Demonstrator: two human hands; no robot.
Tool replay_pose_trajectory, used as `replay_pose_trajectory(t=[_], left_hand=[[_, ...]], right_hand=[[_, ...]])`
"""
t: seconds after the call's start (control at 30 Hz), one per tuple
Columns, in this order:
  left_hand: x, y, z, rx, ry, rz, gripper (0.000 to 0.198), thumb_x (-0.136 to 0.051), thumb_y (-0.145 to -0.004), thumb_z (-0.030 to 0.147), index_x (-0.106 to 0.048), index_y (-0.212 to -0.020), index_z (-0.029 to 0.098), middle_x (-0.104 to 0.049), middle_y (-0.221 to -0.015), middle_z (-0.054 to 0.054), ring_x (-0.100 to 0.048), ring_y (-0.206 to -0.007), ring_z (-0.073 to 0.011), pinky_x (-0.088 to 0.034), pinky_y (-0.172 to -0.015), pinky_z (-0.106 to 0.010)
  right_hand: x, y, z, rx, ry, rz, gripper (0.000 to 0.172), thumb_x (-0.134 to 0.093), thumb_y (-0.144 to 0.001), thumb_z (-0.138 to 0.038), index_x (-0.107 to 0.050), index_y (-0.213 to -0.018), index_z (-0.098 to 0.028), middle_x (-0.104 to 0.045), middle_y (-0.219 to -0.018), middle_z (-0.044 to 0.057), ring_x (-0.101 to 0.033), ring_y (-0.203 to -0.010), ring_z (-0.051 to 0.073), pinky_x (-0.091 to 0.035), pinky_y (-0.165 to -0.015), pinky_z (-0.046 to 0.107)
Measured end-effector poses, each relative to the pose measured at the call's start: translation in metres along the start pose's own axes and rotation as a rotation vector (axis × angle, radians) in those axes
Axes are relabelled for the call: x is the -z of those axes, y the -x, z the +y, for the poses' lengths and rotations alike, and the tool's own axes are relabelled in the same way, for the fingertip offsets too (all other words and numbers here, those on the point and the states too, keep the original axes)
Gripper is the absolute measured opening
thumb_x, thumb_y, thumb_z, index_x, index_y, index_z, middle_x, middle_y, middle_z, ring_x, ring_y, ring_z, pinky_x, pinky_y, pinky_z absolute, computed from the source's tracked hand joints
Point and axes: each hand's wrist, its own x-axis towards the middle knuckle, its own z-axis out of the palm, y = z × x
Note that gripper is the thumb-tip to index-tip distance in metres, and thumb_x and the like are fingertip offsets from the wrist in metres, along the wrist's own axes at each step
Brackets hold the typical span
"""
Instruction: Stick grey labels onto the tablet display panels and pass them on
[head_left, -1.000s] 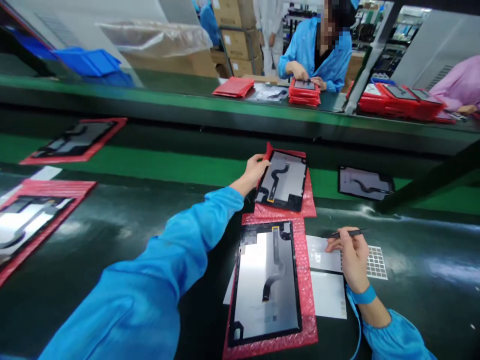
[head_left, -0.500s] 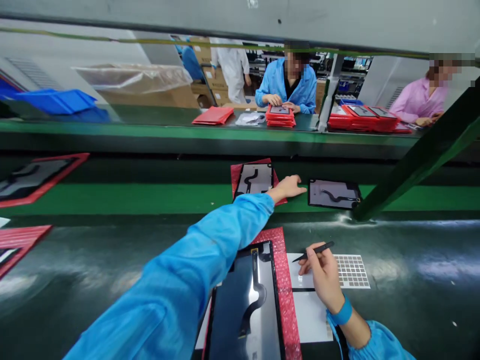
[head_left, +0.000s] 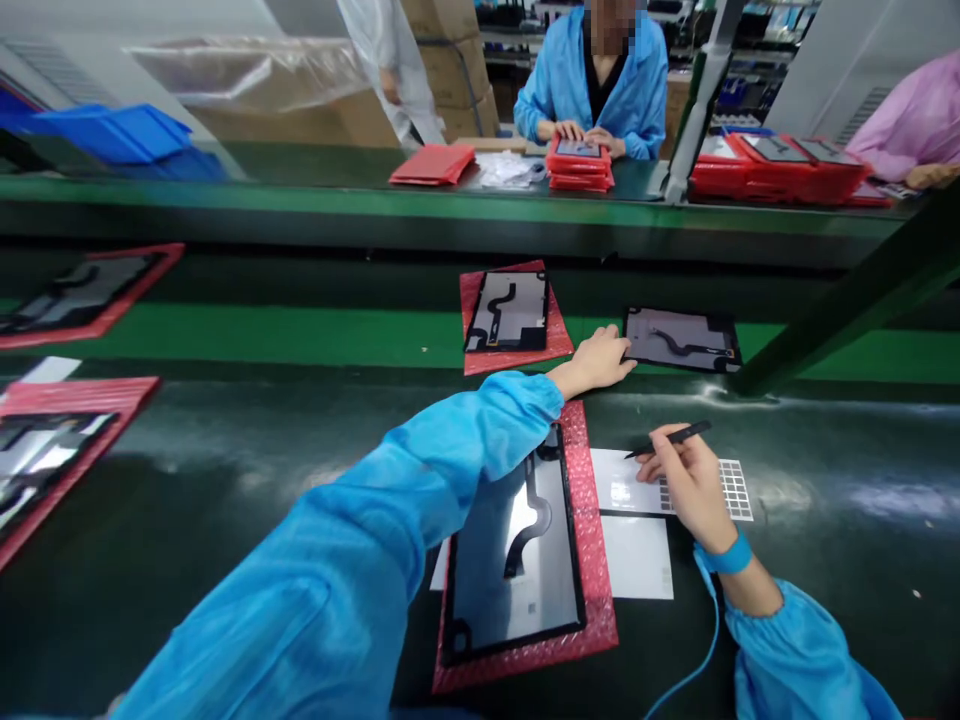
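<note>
My left hand (head_left: 600,359) reaches forward and its fingertips touch the near left corner of a bare dark panel (head_left: 684,338) lying on the green belt (head_left: 300,335). To its left another panel (head_left: 510,310) rests on a red bubble sheet (head_left: 556,335). My right hand (head_left: 688,482) is closed on black tweezers (head_left: 671,438) above a white sheet of small square stickers (head_left: 739,490). In front of me a third panel (head_left: 521,550) lies on a red bubble sheet (head_left: 596,560) on the dark workbench (head_left: 225,480).
Across the belt a person in a blue coat (head_left: 592,80) handles a stack of red-wrapped panels (head_left: 579,165); more red stacks (head_left: 780,165) sit to the right beside a pink sleeve (head_left: 911,125). Red sheets with panels (head_left: 60,440) lie at far left. A green post (head_left: 855,300) slants at right.
My left hand set the panel on its red sheet onto the belt, let go, then moved right to the bare panel's corner. My right hand kept the tweezers.
</note>
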Motion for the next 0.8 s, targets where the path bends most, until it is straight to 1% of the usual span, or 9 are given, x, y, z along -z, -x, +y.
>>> replay_pose_trajectory(t=[0.07, 0.17, 0.27, 0.37, 0.43, 0.53, 0.67, 0.73, 0.8], left_hand=[[-0.002, 0.038, 0.004, -0.064, -0.012, 0.029, 0.043, -0.053, -0.108, 0.039, -0.068, -0.135, 0.009, -0.057, -0.145, -0.023, -0.053, -0.141, -0.0378, -0.041, -0.12, -0.051], [-0.009, 0.108, 0.015, -0.187, -0.003, 0.03, 0.042, -0.055, -0.106, 0.038, -0.067, -0.135, 0.01, -0.051, -0.156, -0.023, -0.048, -0.146, -0.0383, -0.04, -0.122, -0.052], [-0.024, 0.177, 0.031, -0.407, 0.024, 0.009, 0.044, -0.058, -0.104, 0.044, -0.068, -0.132, 0.011, -0.058, -0.152, -0.022, -0.055, -0.14, -0.037, -0.046, -0.117, -0.051], [-0.04, 0.219, 0.047, -0.556, 0.006, 0.023, 0.06, -0.06, -0.102, 0.054, -0.062, -0.141, 0.008, -0.056, -0.156, -0.025, -0.053, -0.143, -0.0393, -0.046, -0.117, -0.05], [-0.048, 0.228, 0.056, -0.566, -0.047, 0.017, 0.07, -0.06, -0.101, 0.061, -0.059, -0.146, 0.006, -0.053, -0.16, -0.026, -0.052, -0.145, -0.0409, -0.045, -0.116, -0.049], [-0.055, 0.228, 0.065, -0.538, -0.129, -0.008, 0.08, -0.057, -0.1, 0.069, -0.059, -0.146, 0.005, -0.05, -0.162, -0.029, -0.053, -0.143, -0.0437, -0.046, -0.111, -0.051], [-0.057, 0.233, 0.069, -0.514, -0.13, -0.006, 0.088, -0.059, -0.096, 0.074, -0.053, -0.154, 0.008, -0.043, -0.166, -0.032, -0.049, -0.148, -0.0479, -0.041, -0.114, -0.055], [-0.057, 0.236, 0.069, -0.513, -0.1, 0.014, 0.092, -0.058, -0.096, 0.077, -0.049, -0.159, 0.011, -0.042, -0.167, -0.031, -0.045, -0.15, -0.0498, -0.037, -0.116, -0.057], [-0.054, 0.232, 0.07, -0.508, -0.085, 0.013, 0.092, -0.057, -0.096, 0.078, -0.051, -0.157, 0.009, -0.04, -0.168, -0.031, -0.047, -0.148, -0.0494, -0.038, -0.115, -0.055]], right_hand=[[0.01, -0.002, -0.001, -0.003, 0.028, 0.014, 0.043, -0.075, -0.096, -0.062, -0.067, -0.103, -0.02, -0.075, -0.064, 0.001, -0.074, -0.054, 0.018, -0.061, -0.052, 0.026], [0.031, 0.002, 0.0, -0.001, 0.092, 0.023, 0.043, -0.076, -0.095, -0.061, -0.067, -0.102, -0.02, -0.076, -0.065, 0.003, -0.075, -0.055, 0.019, -0.062, -0.051, 0.027], [0.054, 0.012, 0.004, 0.0, 0.181, 0.017, 0.04, -0.077, -0.096, -0.058, -0.068, -0.102, -0.02, -0.078, -0.067, 0.005, -0.076, -0.055, 0.019, -0.063, -0.051, 0.027], [0.07, 0.021, 0.007, -0.016, 0.22, 0.022, 0.037, -0.076, -0.098, -0.056, -0.067, -0.101, -0.02, -0.078, -0.067, 0.005, -0.075, -0.054, 0.02, -0.063, -0.049, 0.027], [0.074, 0.024, 0.009, -0.016, 0.236, 0.029, 0.037, -0.076, -0.097, -0.056, -0.066, -0.1, -0.02, -0.078, -0.067, 0.004, -0.075, -0.052, 0.019, -0.063, -0.048, 0.027], [0.072, 0.03, 0.008, -0.015, 0.245, 0.039, 0.038, -0.076, -0.097, -0.056, -0.066, -0.098, -0.02, -0.078, -0.067, 0.004, -0.074, -0.052, 0.02, -0.062, -0.046, 0.027], [0.067, 0.045, 0.005, -0.058, 0.252, 0.031, 0.038, -0.076, -0.097, -0.057, -0.067, -0.096, -0.02, -0.078, -0.067, 0.005, -0.075, -0.051, 0.021, -0.061, -0.044, 0.028], [0.067, 0.05, 0.003, -0.054, 0.275, 0.039, 0.036, -0.075, -0.098, -0.055, -0.068, -0.097, -0.02, -0.077, -0.067, 0.005, -0.075, -0.052, 0.021, -0.061, -0.046, 0.029], [0.069, 0.049, 0.002, -0.028, 0.294, 0.071, 0.034, -0.074, -0.099, -0.054, -0.068, -0.099, -0.02, -0.077, -0.068, 0.004, -0.076, -0.055, 0.021, -0.063, -0.049, 0.03]])
